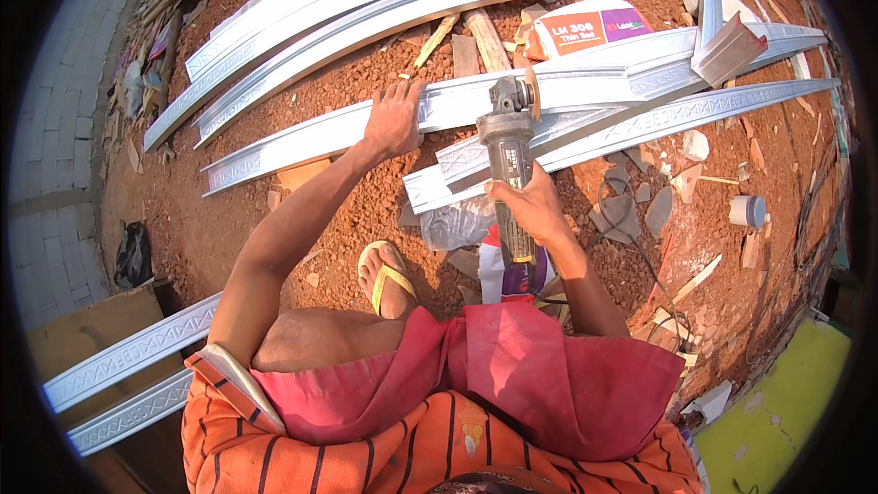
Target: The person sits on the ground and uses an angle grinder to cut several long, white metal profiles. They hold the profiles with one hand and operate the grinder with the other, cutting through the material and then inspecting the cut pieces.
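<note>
My right hand is wrapped round the grey and black body of an angle grinder. The grinder's head points away from me, and its thin brown disc stands on edge above a long silver metal channel. Whether the disc touches the metal I cannot tell. My left hand grips that same channel, left of the grinder, with its fingers over the far edge. Under and right of the grinder, other metal profiles cross at a slant, with a short bent piece lying on them.
More silver channels lie at the far left on reddish soil. A printed sack and wood scraps are beyond. The black cord trails right, near broken tile pieces and a small pot. My sandalled foot is close by.
</note>
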A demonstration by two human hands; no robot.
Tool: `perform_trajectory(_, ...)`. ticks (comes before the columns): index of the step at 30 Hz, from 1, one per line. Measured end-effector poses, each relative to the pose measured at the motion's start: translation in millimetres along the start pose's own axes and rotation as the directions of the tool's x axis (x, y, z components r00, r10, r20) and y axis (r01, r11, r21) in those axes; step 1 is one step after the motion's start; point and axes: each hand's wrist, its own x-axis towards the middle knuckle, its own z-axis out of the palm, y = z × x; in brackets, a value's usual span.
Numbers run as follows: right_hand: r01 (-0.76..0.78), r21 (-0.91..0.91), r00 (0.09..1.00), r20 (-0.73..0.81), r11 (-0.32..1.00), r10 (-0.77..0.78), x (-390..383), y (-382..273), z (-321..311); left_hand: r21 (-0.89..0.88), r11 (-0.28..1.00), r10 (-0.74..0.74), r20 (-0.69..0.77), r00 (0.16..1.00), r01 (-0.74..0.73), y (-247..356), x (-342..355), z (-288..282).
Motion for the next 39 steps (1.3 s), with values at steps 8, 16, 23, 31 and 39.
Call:
perform_trajectory(8, 0.042, 0.054, 0.999, -0.026, 0.998, -0.041, -1, 8, 0, -0.013, 1.0, -0.018, 0.1, 0.995, 0.019, 4, 5, -13)
perform_trajectory(16, 0.089, 0.001, 0.994, -0.056, 0.996, -0.089, -18, -38, -10, -0.017, 1.0, -0.008, 0.166, 0.986, 0.011, -18, 13, -48)
perform_trajectory(23, 0.167, -0.064, 0.986, -0.007, 0.984, -0.168, -29, -58, -16, 0.027, 1.0, 0.004, 0.231, 0.973, -0.01, -40, 20, -99)
perform_trajectory(31, 0.13, -0.061, 0.99, 0.054, 0.99, -0.127, -38, -56, -11, 0.12, 0.988, 0.071, 0.21, 0.975, -0.097, -100, 4, -113)
perform_trajectory(39, 0.142, -0.026, 0.986, 0.094, 0.99, -0.139, -38, -62, -1, 0.096, 0.964, -0.22, -0.241, 0.945, 0.249, -147, -33, -39)
